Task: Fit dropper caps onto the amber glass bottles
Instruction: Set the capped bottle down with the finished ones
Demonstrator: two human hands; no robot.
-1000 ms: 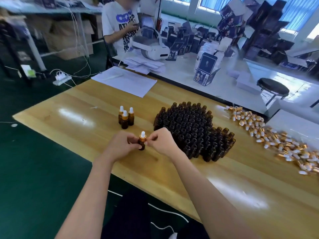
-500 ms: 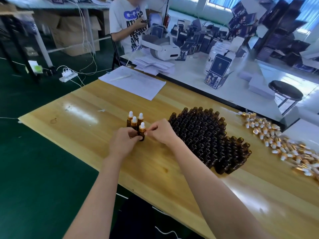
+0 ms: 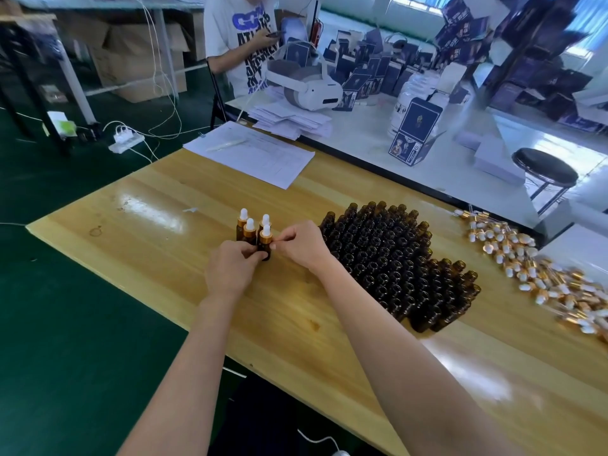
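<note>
Head view looks down on a pale wooden surface (image 3: 158, 238) whose left corner juts over the dark green floor (image 3: 65, 324). Its near edge runs on a slant from that corner toward the lower right, and both forearms cross it.

The left hand (image 3: 230, 271) curls its fingers round the body of a small amber glass bottle (image 3: 265, 253), which stands upright. Those fingers hide whether its base touches the wood. The right hand (image 3: 302, 245) pinches the gold-collared white-bulbed dropper cap (image 3: 266, 234) on the bottle's neck between thumb and forefinger, its other fingers folded.

Right behind the held bottle stand three capped amber bottles (image 3: 245, 229), bunched tightly. Just beside the right hand, on its right, a dense block of open-necked amber glass bottles (image 3: 394, 261) fills the middle of the wood. Further right, apart from the block, a loose heap of gold-and-white dropper caps (image 3: 526, 268) trails along the far edge.

Bare wood stretches left of the capped group as far as the corner. A broad bare strip also lies between the block and the near edge at lower right.

A white printed paper sheet (image 3: 253, 156) lies at the far edge. Beyond a dark seam, a white surface (image 3: 371, 143) carries a white headset (image 3: 306, 87), with a round black stool (image 3: 544, 169) to the right.
</note>
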